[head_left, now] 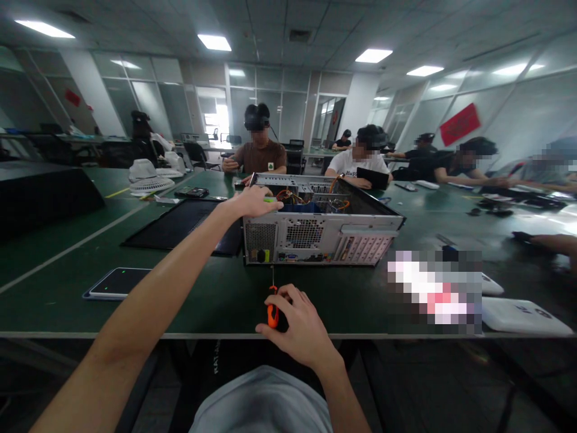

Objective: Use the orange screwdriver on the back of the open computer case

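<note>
An opened computer case [311,240] lies on its side on the green table, its rear panel with vents and ports facing me. Orange and dark cables [291,196] show inside. My left hand [256,203] rests over the case's near left top, fingers stretched out toward the inside; part of its fingertips is hard to see. Close to the table's front edge, my right hand [300,325] is curled round the orange-and-black handle of a screwdriver [272,314]. Its thin shaft points away from me, toward the lower left of the rear panel.
A black side panel [180,225] lies left of the case, with a phone [118,282] nearer me. White fans [146,177] stand farther back. At right are a white power bank-like object [525,316] and a blurred patch. Other people sit across and to the right.
</note>
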Tool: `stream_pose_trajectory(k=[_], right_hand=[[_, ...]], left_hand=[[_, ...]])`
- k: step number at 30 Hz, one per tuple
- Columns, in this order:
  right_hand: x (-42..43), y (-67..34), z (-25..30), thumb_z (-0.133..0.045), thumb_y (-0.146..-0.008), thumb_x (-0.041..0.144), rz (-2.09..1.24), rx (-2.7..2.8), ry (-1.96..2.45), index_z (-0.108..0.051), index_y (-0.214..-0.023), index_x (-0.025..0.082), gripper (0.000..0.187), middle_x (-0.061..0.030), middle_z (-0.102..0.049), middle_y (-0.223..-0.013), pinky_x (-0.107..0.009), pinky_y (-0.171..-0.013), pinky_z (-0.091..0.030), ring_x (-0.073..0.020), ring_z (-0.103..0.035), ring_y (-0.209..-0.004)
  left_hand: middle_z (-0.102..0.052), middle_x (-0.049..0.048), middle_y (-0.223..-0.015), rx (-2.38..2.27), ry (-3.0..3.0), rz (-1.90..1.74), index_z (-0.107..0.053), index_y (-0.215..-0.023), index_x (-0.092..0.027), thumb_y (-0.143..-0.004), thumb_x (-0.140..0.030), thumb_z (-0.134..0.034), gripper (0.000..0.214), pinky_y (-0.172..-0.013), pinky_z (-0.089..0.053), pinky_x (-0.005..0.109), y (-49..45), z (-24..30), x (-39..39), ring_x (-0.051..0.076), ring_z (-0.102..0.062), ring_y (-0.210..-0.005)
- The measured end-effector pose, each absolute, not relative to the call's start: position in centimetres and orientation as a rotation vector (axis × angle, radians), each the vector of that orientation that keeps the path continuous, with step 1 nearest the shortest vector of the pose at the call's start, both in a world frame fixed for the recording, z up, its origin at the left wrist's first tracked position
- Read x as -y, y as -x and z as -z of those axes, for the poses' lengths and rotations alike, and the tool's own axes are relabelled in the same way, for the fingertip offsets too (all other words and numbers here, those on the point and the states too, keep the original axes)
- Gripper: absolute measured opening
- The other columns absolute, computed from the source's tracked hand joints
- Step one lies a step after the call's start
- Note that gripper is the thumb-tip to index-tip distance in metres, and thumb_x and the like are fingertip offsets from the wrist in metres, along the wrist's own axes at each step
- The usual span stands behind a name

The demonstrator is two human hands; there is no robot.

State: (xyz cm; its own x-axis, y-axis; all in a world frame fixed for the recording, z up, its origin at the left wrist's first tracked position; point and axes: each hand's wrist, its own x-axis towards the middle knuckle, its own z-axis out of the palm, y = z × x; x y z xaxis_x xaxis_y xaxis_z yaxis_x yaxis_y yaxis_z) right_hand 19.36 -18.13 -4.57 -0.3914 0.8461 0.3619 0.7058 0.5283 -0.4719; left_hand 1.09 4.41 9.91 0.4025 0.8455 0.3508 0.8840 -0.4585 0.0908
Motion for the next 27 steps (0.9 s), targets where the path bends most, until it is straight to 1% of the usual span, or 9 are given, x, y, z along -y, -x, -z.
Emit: stream_pose_trajectory(k=[2,6,8,11,13,16,18,22,27], right_hand=[[18.1,-19.2,4.7,-0.085,-0.079,0.047,-0.323,2.187,1.266,-0.067,-0.111,0.025,0.043,-0.0073,-0.062,-0.112,-0.049,-0.097,-0.048,-0.0277,-0.060,-0.103],[18.0,-18.9,4.9,-0.084,-0.079,0.051,-0.309,2.161,1.336,-0.065,-0.108,0.021,0.045,-0.0080,-0.066,-0.105,-0.052,-0.097,-0.048,-0.0300,-0.059,-0.101],[18.0,-18.8,4.9,-0.082,-0.080,0.053,-0.284,2.164,1.350,-0.066,-0.116,0.022,0.050,-0.0090,-0.065,-0.106,-0.054,-0.097,-0.048,-0.0309,-0.059,-0.102],[17.8,-18.9,5.1,-0.082,-0.081,0.053,-0.272,2.190,1.313,-0.065,-0.133,0.029,0.059,-0.0096,-0.060,-0.112,-0.051,-0.096,-0.051,-0.0299,-0.060,-0.104],[17.7,-19.1,5.1,-0.082,-0.082,0.050,-0.324,2.211,1.261,-0.071,-0.125,0.032,0.048,-0.0089,-0.059,-0.115,-0.046,-0.094,-0.053,-0.0277,-0.061,-0.105],[17.7,-19.6,5.1,-0.085,-0.081,0.043,-0.454,2.196,1.190,-0.078,-0.103,0.026,0.028,-0.0075,-0.061,-0.126,-0.040,-0.096,-0.054,-0.0245,-0.064,-0.108],[17.9,-19.9,4.8,-0.087,-0.079,0.040,-0.529,2.173,1.166,-0.077,-0.103,0.024,0.031,-0.0076,-0.059,-0.134,-0.038,-0.099,-0.054,-0.0241,-0.065,-0.112],[18.2,-20.2,4.3,-0.082,-0.083,0.028,-0.623,2.175,1.110,-0.071,-0.121,0.025,0.039,-0.0083,-0.053,-0.148,-0.037,-0.106,-0.051,-0.0234,-0.064,-0.121],[18.0,-19.8,4.4,-0.087,-0.079,0.032,-0.472,2.159,1.129,-0.071,-0.111,0.025,0.037,-0.0067,-0.066,-0.128,-0.043,-0.107,-0.049,-0.0267,-0.062,-0.121]], left_hand=[[-0.070,0.0143,-0.126,1.517,2.708,0.303,-0.068,-0.128,-0.017,-0.094,-0.067,-0.047,0.064,-0.097,-0.049,0.038,-1.3,-10.5,-6.0,0.028,-0.065,-0.113],[-0.068,0.0203,-0.132,1.511,2.670,0.279,-0.062,-0.140,-0.012,-0.093,-0.069,-0.045,0.075,-0.096,-0.051,0.042,-2.2,-10.6,-7.9,0.031,-0.066,-0.114],[-0.068,0.0207,-0.134,1.601,2.638,0.177,-0.060,-0.142,-0.014,-0.092,-0.071,-0.045,0.077,-0.094,-0.052,0.045,-2.8,-10.4,-8.0,0.033,-0.067,-0.113],[-0.066,0.0200,-0.138,1.713,2.559,0.105,-0.058,-0.145,-0.019,-0.091,-0.074,-0.046,0.078,-0.094,-0.052,0.050,-3.3,-10.4,-7.1,0.037,-0.066,-0.116],[-0.062,0.0192,-0.144,1.763,2.537,0.112,-0.056,-0.146,-0.020,-0.091,-0.074,-0.046,0.078,-0.098,-0.050,0.053,-3.5,-10.7,-6.3,0.038,-0.063,-0.122],[-0.055,0.0157,-0.153,1.860,2.520,0.087,-0.052,-0.149,-0.022,-0.091,-0.074,-0.045,0.078,-0.107,-0.046,0.052,-3.7,-11.2,-5.1,0.038,-0.056,-0.134],[-0.053,0.0125,-0.155,1.903,2.500,0.062,-0.051,-0.151,-0.025,-0.091,-0.075,-0.045,0.078,-0.110,-0.044,0.049,-3.8,-11.5,-4.6,0.037,-0.054,-0.138],[-0.052,0.0105,-0.157,1.938,2.487,0.041,-0.048,-0.152,-0.026,-0.091,-0.076,-0.043,0.080,-0.112,-0.044,0.047,-4.0,-11.8,-4.3,0.036,-0.052,-0.139],[-0.052,0.0076,-0.157,1.975,2.478,0.047,-0.047,-0.153,-0.029,-0.088,-0.081,-0.043,0.083,-0.113,-0.042,0.046,-4.1,-11.8,-4.1,0.036,-0.051,-0.141]])
